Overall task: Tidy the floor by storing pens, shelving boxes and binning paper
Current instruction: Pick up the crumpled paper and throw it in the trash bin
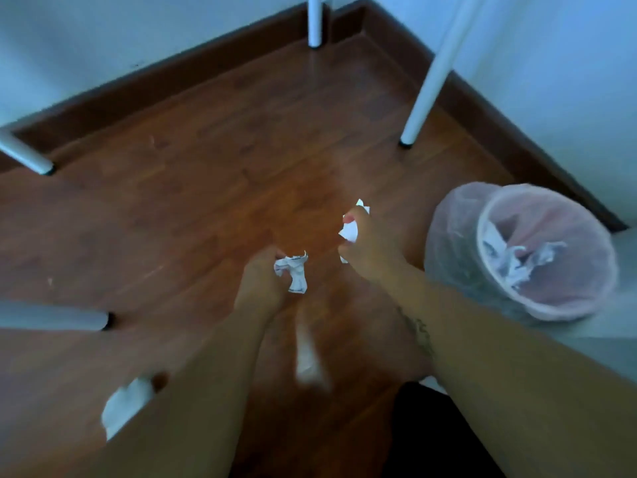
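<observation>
My left hand (259,278) grips a crumpled white paper with dark print (293,273) just above the wooden floor. A little to the right, my right hand (369,242) holds another crumpled white paper (351,228), fingers curled round it. The pink mesh waste bin (458,243) with a clear liner stands right of my right hand and has crumpled paper (517,262) inside. Two more blurred white papers lie on the floor: one between my forearms (306,353) and one at the lower left (125,405), partly behind my left arm.
White table legs stand at the back (315,22), back right (431,74), left (26,155) and lower left (55,317). A dark skirting board (172,69) and white walls bound the corner. Something dark (441,439) sits at the bottom edge.
</observation>
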A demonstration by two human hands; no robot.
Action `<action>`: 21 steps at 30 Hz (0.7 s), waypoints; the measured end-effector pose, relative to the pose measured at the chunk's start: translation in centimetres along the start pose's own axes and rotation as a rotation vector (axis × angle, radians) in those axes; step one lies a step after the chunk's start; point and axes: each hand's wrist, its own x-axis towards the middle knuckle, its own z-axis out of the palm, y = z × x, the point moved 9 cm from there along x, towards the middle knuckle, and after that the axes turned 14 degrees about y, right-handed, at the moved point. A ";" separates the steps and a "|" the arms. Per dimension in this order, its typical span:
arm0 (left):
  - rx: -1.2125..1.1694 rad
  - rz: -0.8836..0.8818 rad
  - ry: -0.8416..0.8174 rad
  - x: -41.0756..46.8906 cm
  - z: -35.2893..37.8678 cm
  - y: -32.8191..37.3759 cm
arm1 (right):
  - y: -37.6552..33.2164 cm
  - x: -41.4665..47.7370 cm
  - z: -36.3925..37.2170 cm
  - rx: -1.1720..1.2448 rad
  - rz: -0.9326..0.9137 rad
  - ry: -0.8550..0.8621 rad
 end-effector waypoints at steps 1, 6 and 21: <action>-0.032 0.048 0.001 0.6 0.6 3.3 | 0.7 0.5 -3.3 0.024 0.016 0.089; -0.145 0.290 -0.054 1.5 5.3 17.5 | 6.9 0.1 -16.6 0.058 0.175 0.504; 0.208 0.784 -0.327 -5.2 21.4 31.9 | 21.7 -5.6 -20.2 -0.086 0.528 0.546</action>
